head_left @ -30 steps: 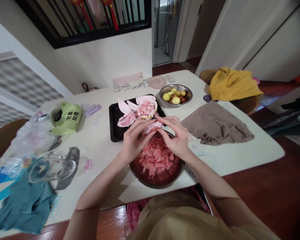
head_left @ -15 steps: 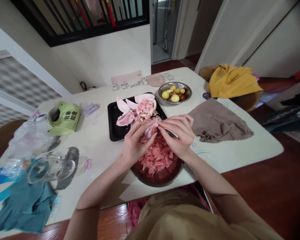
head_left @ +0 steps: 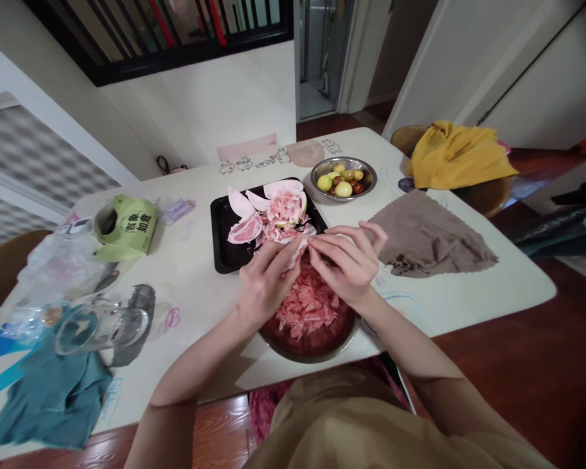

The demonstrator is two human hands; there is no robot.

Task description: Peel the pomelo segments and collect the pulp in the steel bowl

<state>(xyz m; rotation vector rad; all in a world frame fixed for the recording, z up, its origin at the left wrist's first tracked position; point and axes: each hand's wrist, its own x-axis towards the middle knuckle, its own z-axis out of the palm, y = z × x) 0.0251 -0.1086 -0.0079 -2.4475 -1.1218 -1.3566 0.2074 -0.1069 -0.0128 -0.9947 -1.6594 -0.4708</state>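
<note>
the peeling looks well on. a steel bowl (head_left: pixel 317 355) at the near edge of the bench (head_left: pixel 195 286) already holds a good heap of torn pink pomelo flesh (head_left: pixel 306 306). the black tray (head_left: pixel 223 241) behind it carries emptied rind pieces (head_left: pixel 244 218) plus some pink segments that seem unpeeled, so i judge a few are left to do.

one pomelo segment (head_left: pixel 297 248) is in work now, held above the far rim of the bowl, between bowl and tray. the left hand (head_left: pixel 262 286) and right hand (head_left: pixel 349 267) meet on it, the fingers (head_left: pixel 329 242) of both pinching its pale skin from either side. it looks small, pink and whitish, and soft. whether the skin is already split i cannot tell.
</note>
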